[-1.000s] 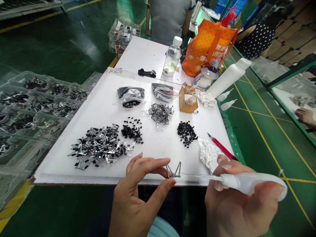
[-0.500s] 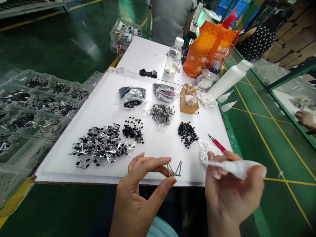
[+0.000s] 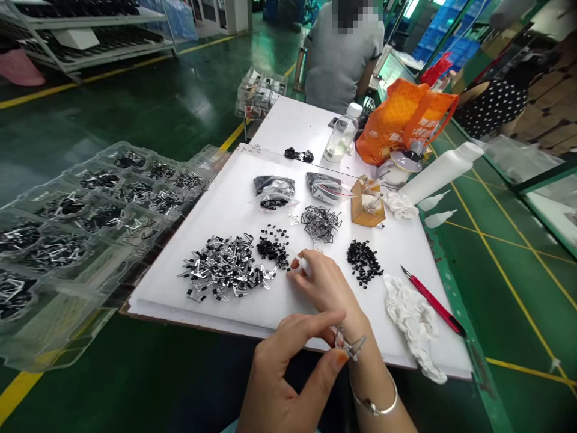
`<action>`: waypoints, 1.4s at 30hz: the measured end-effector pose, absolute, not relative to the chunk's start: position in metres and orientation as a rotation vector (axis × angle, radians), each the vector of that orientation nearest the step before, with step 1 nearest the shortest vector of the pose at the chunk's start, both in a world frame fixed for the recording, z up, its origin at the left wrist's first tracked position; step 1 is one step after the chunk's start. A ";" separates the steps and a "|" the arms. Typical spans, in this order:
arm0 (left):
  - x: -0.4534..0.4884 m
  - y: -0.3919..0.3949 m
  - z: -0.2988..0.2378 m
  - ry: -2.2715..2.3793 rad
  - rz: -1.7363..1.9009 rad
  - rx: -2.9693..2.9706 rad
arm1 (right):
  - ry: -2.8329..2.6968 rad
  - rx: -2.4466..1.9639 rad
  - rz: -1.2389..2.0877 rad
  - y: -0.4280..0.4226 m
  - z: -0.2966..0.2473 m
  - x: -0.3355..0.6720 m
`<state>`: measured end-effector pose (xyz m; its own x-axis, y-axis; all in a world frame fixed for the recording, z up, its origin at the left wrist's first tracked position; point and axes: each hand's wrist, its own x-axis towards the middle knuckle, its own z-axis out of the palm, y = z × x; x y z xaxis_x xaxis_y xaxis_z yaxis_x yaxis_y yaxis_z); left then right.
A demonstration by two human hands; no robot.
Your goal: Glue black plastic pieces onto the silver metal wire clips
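Observation:
My left hand (image 3: 288, 367) is low in the view, near the table's front edge, pinching a small bent metal clip (image 3: 350, 347) between thumb and forefinger. My right hand (image 3: 325, 287) reaches across the white board (image 3: 216, 210) to the small pile of black parts (image 3: 273, 248). Its fingers are curled, and a white dropper tip (image 3: 301, 263) shows at them. A large heap of silver and black clips (image 3: 223, 273) lies just left of that hand. Another pile of black parts (image 3: 364, 261) lies to its right.
A crumpled white cloth (image 3: 412, 322) and a red craft knife (image 3: 433, 300) lie at the right. Farther back are metal clips (image 3: 321, 222), two bags (image 3: 273, 191), a small cardboard box (image 3: 366, 204), a water bottle (image 3: 341, 133), a white bottle (image 3: 439, 171) and an orange bag (image 3: 403, 120). Clear trays (image 3: 81, 222) stand left. A person sits beyond.
My right hand moved from beside the clip forward and left to the black parts pile, taking the dropper along. The view tilted up. My left hand still pinches the clip.

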<state>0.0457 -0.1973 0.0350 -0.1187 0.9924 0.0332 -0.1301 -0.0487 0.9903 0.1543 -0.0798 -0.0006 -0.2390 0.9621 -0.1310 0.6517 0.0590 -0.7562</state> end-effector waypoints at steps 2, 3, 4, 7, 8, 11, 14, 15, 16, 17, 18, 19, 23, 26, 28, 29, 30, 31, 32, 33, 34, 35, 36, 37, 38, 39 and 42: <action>0.041 -0.199 0.034 1.176 1.346 1.119 | -1.997 -1.624 0.982 -0.079 -0.004 0.148; 0.039 -0.199 0.034 1.180 1.323 1.135 | -2.016 -1.626 0.968 -0.078 -0.006 0.147; 0.038 -0.199 0.034 1.183 1.303 1.148 | -2.029 -1.624 0.958 -0.079 -0.007 0.147; 0.036 -0.197 0.035 1.179 1.286 1.149 | -2.025 -1.605 0.956 -0.081 -0.009 0.150; 0.037 -0.197 0.036 1.169 1.285 1.141 | -2.007 -1.595 0.963 -0.081 -0.008 0.151; 0.042 -0.196 0.036 1.147 1.313 1.082 | -1.904 -1.552 1.017 -0.082 -0.007 0.156; 0.046 -0.195 0.038 1.177 1.352 1.014 | -1.728 -1.506 1.100 -0.082 -0.006 0.163; 0.046 -0.195 0.039 1.189 1.355 0.996 | -1.649 -1.496 1.123 -0.083 -0.006 0.166; 0.046 -0.195 0.040 1.205 1.354 0.972 | -1.562 -1.486 1.144 -0.084 -0.007 0.170; 0.046 -0.195 0.041 1.226 1.348 0.941 | -1.470 -1.475 1.163 -0.087 -0.007 0.173; 0.046 -0.195 0.043 1.258 1.338 0.904 | -1.376 -1.459 1.187 -0.091 -0.007 0.177; 0.045 -0.195 0.044 1.296 1.323 0.868 | -1.284 -1.436 1.217 -0.096 -0.006 0.181; 0.042 -0.192 0.046 1.425 1.232 0.820 | -1.006 -1.314 1.339 -0.122 0.004 0.198; 0.043 -0.190 0.046 1.469 1.181 0.825 | -0.835 -1.198 1.419 -0.141 0.017 0.208; 0.045 -0.188 0.045 1.484 1.168 0.820 | -0.701 -1.080 1.492 -0.150 0.024 0.212; 0.046 -0.187 0.045 1.489 1.170 0.817 | -0.645 -1.023 1.521 -0.153 0.027 0.213; 0.047 -0.186 0.045 1.495 1.176 0.814 | -0.609 -0.979 1.540 -0.156 0.030 0.214; 0.048 -0.186 0.045 1.503 1.184 0.810 | -0.596 -0.954 1.546 -0.158 0.032 0.215; 0.049 -0.185 0.045 1.512 1.190 0.808 | -0.592 -0.939 1.546 -0.159 0.033 0.215; 0.050 -0.185 0.044 1.523 1.192 0.810 | -0.592 -0.929 1.542 -0.160 0.034 0.215; 0.050 -0.185 0.044 1.534 1.193 0.817 | -0.594 -0.924 1.538 -0.162 0.035 0.215; 0.050 -0.185 0.043 1.544 1.192 0.830 | -0.594 -0.924 1.532 -0.162 0.035 0.215; 0.050 -0.185 0.041 1.551 1.192 0.849 | -0.595 -0.926 1.524 -0.163 0.035 0.215; 0.049 -0.185 0.040 1.552 1.193 0.873 | -0.595 -0.931 1.515 -0.164 0.035 0.215; 0.049 -0.185 0.039 1.552 1.195 0.900 | -0.595 -0.938 1.506 -0.164 0.034 0.215; 0.049 -0.186 0.037 1.550 1.200 0.928 | -0.594 -0.946 1.496 -0.164 0.034 0.215; 0.049 -0.185 0.035 1.541 1.237 1.018 | -0.577 -0.965 1.470 -0.165 0.032 0.214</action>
<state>0.0488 -0.1848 0.0348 -0.2699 0.9524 -0.1417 0.0674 0.1655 0.9839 0.2144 -0.1649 0.0317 0.0708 0.9709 -0.2287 -0.5555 -0.1520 -0.8175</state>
